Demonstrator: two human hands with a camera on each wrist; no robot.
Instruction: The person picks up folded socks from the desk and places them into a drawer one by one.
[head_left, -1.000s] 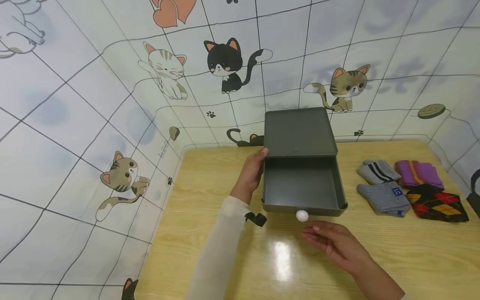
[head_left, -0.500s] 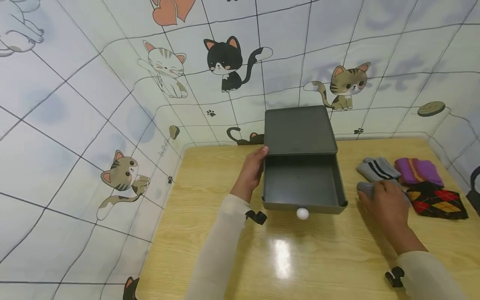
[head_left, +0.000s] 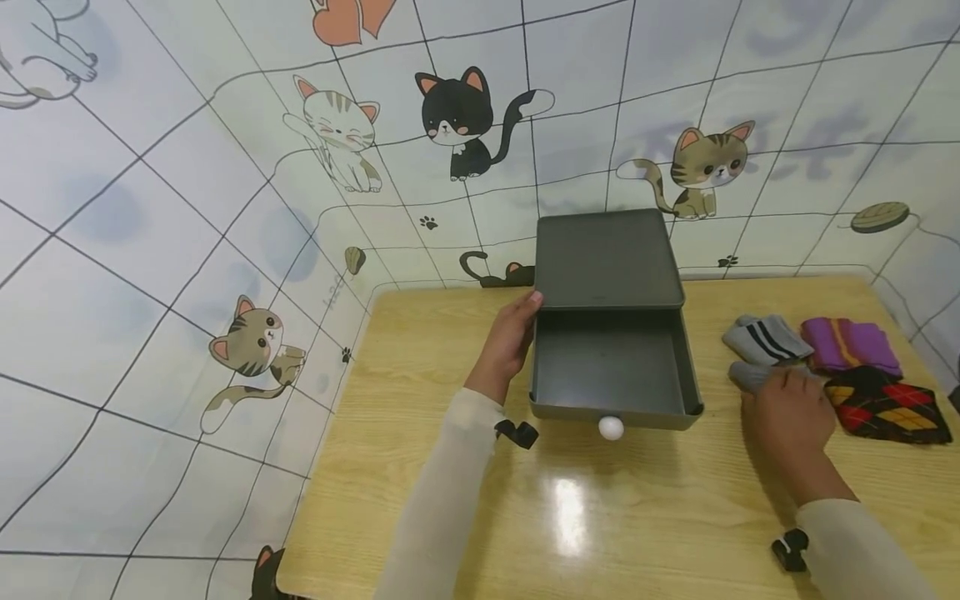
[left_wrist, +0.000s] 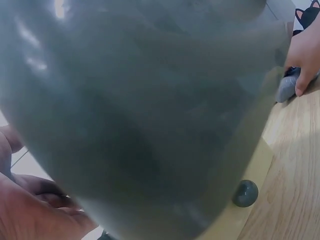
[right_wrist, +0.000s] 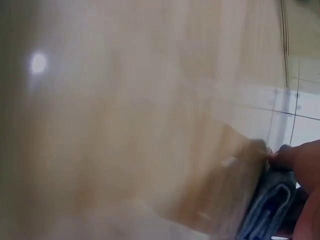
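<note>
A white knob (head_left: 611,428) fronts the open box (head_left: 609,258). Right of the box, the right hand (head_left: 795,412) grips a gray sock (head_left: 747,376), with a plaid sock (head_left: 890,406) farther right. The left hand (head_left: 512,337) holds the box's left side. Farther back on its right lie a striped sock (head_left: 765,340) and a purple sock (head_left: 855,346).

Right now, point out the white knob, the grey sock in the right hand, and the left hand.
White knob (head_left: 611,428): head view, middle of its round face.
Grey sock (head_left: 745,377): head view, exposed left end.
Left hand (head_left: 510,342): head view, back of the hand.
</note>
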